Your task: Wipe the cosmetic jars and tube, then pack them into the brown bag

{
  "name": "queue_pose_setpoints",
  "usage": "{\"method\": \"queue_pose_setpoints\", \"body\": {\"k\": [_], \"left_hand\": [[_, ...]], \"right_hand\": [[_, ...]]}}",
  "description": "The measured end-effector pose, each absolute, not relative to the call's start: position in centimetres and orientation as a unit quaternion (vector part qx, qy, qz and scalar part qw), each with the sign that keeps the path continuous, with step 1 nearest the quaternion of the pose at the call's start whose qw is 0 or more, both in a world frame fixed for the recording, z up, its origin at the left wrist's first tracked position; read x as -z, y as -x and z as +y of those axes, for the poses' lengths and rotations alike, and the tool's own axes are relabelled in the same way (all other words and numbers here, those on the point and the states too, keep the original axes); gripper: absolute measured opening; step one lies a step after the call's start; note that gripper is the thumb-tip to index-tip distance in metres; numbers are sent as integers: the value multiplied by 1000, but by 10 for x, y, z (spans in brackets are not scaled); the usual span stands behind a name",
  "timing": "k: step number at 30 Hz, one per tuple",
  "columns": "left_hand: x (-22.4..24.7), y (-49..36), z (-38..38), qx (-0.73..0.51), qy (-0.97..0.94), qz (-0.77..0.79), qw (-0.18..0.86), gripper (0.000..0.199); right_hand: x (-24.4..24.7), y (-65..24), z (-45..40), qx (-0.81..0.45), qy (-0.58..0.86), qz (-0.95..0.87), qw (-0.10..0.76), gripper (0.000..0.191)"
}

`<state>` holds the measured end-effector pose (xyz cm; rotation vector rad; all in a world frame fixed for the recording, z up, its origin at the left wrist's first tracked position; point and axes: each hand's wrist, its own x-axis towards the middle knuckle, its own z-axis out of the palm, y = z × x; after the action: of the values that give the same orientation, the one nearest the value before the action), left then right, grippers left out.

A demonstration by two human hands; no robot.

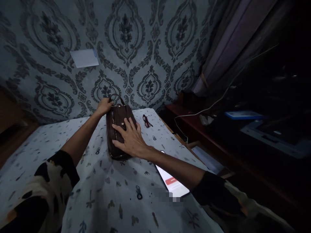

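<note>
A dark brown handbag lies on the white patterned sheet, its loop handle at the far end. My left hand is at the bag's far left corner, fingers bent over the edge near the zip; what its fingertips hold is too small to make out. My right hand rests on top of the bag with its fingers spread, close to a small metal stud. The bag's inside does not show.
Red-framed glasses lie right of the bag. A lit phone sits under my right forearm. Patterned wall stands behind, with a white card. At right are a white cable, a dark red ledge and a curtain.
</note>
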<state>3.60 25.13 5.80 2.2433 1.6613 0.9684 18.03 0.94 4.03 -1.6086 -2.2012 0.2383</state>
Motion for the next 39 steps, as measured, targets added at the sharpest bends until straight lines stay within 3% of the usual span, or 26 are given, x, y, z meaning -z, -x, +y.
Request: {"method": "queue_pose_setpoints", "body": {"k": [12, 18, 30, 39], "left_hand": [[-60, -35, 252, -316, -768, 533, 164, 14], [-70, -65, 254, -290, -798, 492, 189, 22], [-69, -81, 253, -300, -786, 513, 170, 20], [-64, -81, 251, -342, -768, 494, 223, 18]], "right_hand": [[-43, -182, 8, -102, 570, -790, 201, 68], [-44, -189, 4, -114, 580, -777, 217, 91], [-35, -195, 4, -101, 569, -783, 232, 84], [-31, -196, 8, -80, 577, -783, 218, 86]]}}
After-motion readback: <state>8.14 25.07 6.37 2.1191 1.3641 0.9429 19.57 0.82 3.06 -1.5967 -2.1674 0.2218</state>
